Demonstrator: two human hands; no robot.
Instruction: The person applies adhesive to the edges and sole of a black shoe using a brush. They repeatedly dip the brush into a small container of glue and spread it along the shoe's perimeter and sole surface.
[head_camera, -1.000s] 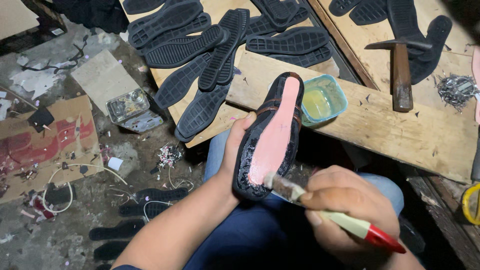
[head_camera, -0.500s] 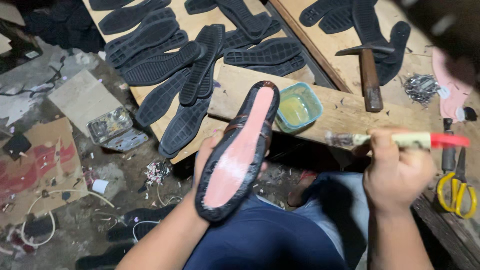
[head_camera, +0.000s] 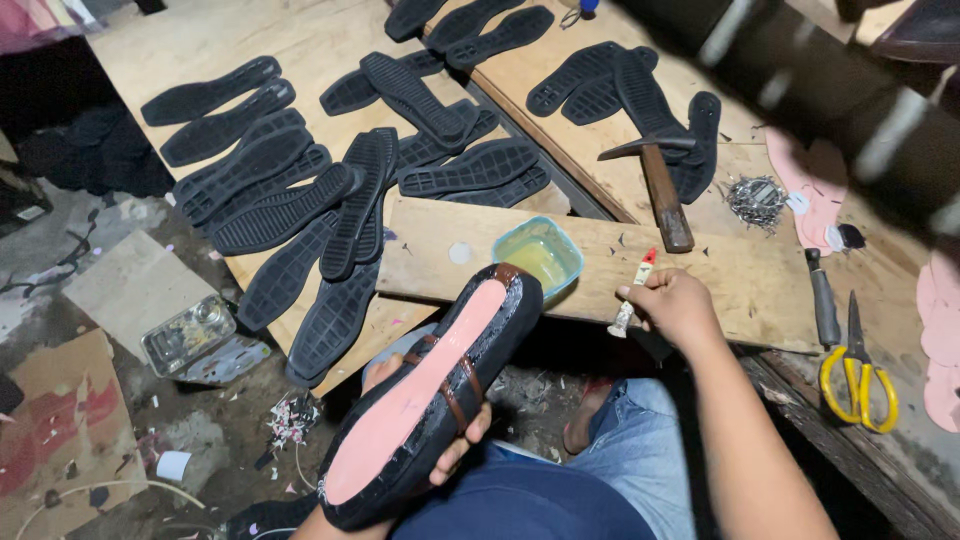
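Cradling an upturned shoe (head_camera: 425, 400) from beneath, the left hand (head_camera: 450, 425) is closed around its waist, with fingertips showing at the shoe's right edge and a brown strap crossing the pink insole. The shoe is held over the lap at about 6 o'clock in the head view, its toe pointing toward 1 o'clock. The right hand (head_camera: 675, 305) is closed on a small brush (head_camera: 632, 292), whose bristle end points downward at the front edge of the plank (head_camera: 740, 275), just to the 3 o'clock side of the teal glue tub (head_camera: 540, 255).

For an even coat (judging by the glossy black rim), the brush would best be loaded lightly at the tub, and the shoe kept tilted and steady so the rim can be reached without the pink centre being smeared. The grip on the shoe should be kept clear of any wet edge.

The bench (head_camera: 300, 40) is made of bare plywood, and many black rubber soles (head_camera: 300, 190) are laid across it from 10 to 12 o'clock. A hammer (head_camera: 660, 185) lies at 1 o'clock, a heap of small nails (head_camera: 755, 198) beside it, and yellow-handled scissors (head_camera: 858, 375) at 3 o'clock. The floor (head_camera: 150, 420) at 8 o'clock is seen to be littered with cardboard and scraps, and the room is dimly lit.
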